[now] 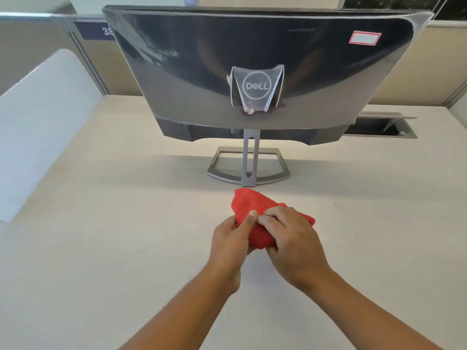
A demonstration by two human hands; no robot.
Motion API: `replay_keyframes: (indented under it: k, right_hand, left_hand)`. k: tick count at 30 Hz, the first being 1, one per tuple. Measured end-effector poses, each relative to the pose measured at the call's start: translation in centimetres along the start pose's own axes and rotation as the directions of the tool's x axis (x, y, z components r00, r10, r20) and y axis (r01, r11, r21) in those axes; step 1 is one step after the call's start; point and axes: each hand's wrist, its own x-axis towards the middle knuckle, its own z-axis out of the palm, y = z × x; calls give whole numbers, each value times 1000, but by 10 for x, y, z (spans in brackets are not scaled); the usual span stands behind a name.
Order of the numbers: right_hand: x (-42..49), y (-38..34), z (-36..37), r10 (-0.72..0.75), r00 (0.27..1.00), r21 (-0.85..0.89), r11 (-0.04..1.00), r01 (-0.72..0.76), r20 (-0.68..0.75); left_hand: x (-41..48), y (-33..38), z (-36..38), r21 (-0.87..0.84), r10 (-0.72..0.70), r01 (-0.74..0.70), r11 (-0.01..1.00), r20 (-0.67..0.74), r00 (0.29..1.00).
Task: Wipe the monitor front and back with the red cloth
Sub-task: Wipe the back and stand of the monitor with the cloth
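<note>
Both hands hold the red cloth [252, 210] just above the desk [101, 223]: my left hand [231, 238] pinches its near edge with thumb on top, my right hand [295, 241] curls over the bundle. Beyond my knuckles stands the monitor [252, 59], its back toward me.

Bright, even, diffuse indoor light. Glossy back of monitor [252, 51] picks up pale glare streaks & reflections, esp. upper left. Soft, fuzzy-edged shadow under it on the desk [101, 236]. Wide-angle bend at frame edges, monitor top bows. Overall slightly soft; forearms [182, 311] a bit blurred.
</note>
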Motion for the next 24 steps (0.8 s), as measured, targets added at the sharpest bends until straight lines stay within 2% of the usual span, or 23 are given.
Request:
replay_keyframes:
  k: [2, 3, 5, 6, 7, 9, 10, 11, 12, 13, 15, 17, 20, 22, 24]
  right_hand:
    - [-5, 1, -11, 33, 977, 110, 992, -57, 209]
    - [-7, 1, -17, 44, 970, 186, 979, -90, 238]
    - [-11, 0, -23, 152, 977, 328, 924, -194, 149]
    - [-13, 0, -26, 271, 957, 404, 868, -290, 103]
    - [-14, 1, -25, 414, 903, 483, 772, -413, 110]
    - [-13, 1, -27, 615, 712, 592, 449, -669, 339]
    - [-14, 2, -26, 612, 627, 631, 253, -733, 483]
    - [-15, 4, -26, 552, 583, 663, 72, -745, 596]
    - [-17, 5, -27, 490, 579, 688, -59, -723, 651]
    - [-19, 6, -27, 460, 598, 715, -128, -687, 656]
    - [-21, 6, -28, 530, 615, 761, -93, -642, 583]
    - [-23, 9, -24, 637, 612, 781, 25, -624, 469]
    - [-28, 14, -17, 691, 632, 763, 180, -620, 351]
    - [-30, 15, -10, 702, 626, 753, 196, -629, 340]
    - [-28, 15, -8, 695, 614, 761, 150, -632, 373]
  left_hand:
    - [1, -7, -12, 6, 51, -51, 999, -116, 992]
    - [1, -11, -18, 33, 88, -84, 996, -158, 983]
    - [-3, -17, -24, 45, 123, -117, 992, -186, 975]
    - [-6, -19, -24, 21, 122, -120, 993, -176, 977]
    - [-9, -22, -22, -27, 108, -113, 993, -148, 983]
    - [-15, -25, -15, -164, 63, -72, 984, -55, 996]
    - [-18, -25, -11, -223, 46, -48, 974, -11, 999]
    - [-19, -26, -8, -256, 36, -32, 966, 12, 999]
    - [-20, -26, -6, -261, 34, -29, 965, 14, 999]
    - [-20, -25, -5, -240, 37, -38, 970, -6, 999]
    - [-18, -25, -8, -137, 75, -85, 987, -76, 994]
    - [-18, -29, -9, 4, 144, -145, 989, -135, 980]
    - [-19, -37, -9, 146, 213, -186, 972, -195, 957]
    - [-20, -42, -11, 169, 207, -175, 970, -194, 959]
    - [-20, -44, -14, 137, 193, -174, 975, -143, 971]
